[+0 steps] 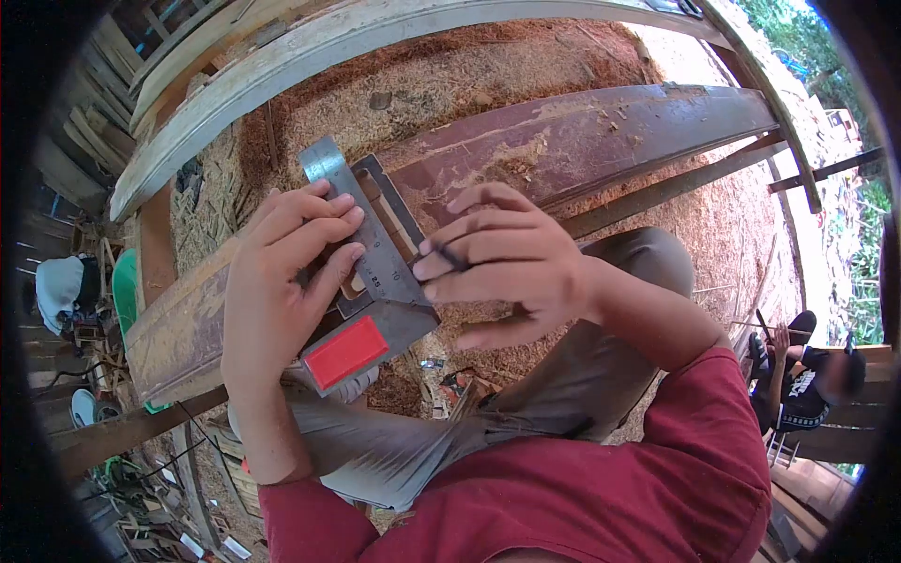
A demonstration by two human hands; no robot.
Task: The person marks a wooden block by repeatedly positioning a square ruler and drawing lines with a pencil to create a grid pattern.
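Note:
In the head view my left hand (pixel 298 253) is closed around a try square with a steel blade (pixel 364 225) marked with numbers and a dark stock bearing a red panel (pixel 345 353). Under and beside the blade is a dark-edged wooden piece (pixel 399 208) with a pale inner strip; the square and hand hide part of it. Just right of the blade, my right hand (pixel 511 263) pinches a small dark object (pixel 454 255), mostly covered by the fingers. Its kind cannot be made out. The fingertips are close to the blade's edge.
A long maroon board (pixel 601 141) with sawdust on it runs across behind my hands. Beyond it lies a pale curved beam (pixel 310 70). Wood shavings (pixel 338 117) cover the ground. A seated person (pixel 807 385) is at the right. A green chair (pixel 124 286) stands at left.

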